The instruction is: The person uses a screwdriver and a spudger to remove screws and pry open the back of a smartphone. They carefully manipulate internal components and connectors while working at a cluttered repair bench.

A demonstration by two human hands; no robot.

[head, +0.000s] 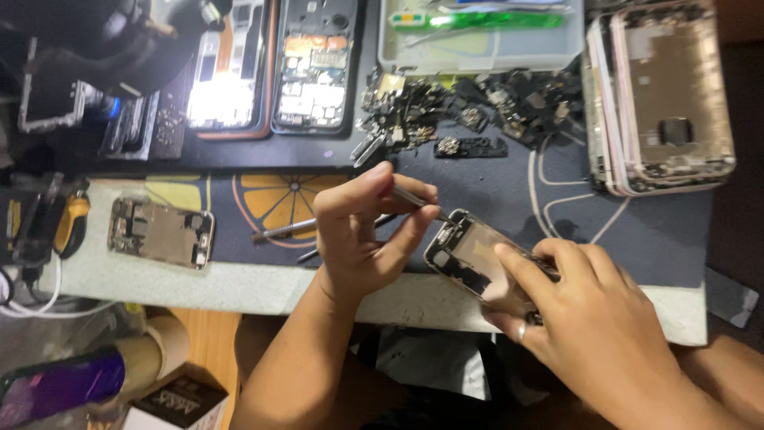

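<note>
The right hand curls its fingers around an opened phone housing at the table edge, forefinger laid across it. Just left, the left hand pinches tweezers, tip touching the housing's top corner. Beyond the fingertips lie a pile of small parts and stacked phone shells.

My bench is a pale, worn worktop with a chipped front edge, covered by a dark navy rubber mat printed with an orange citrus-slice pattern and thin white curved lines. A strong lamp throws white glare onto the far left of the mat; the rest sits in dimmer, warm light. Below the edge I see a patch of orange-brown wooden floor. A pale grey plastic tray stands at the back.
</note>
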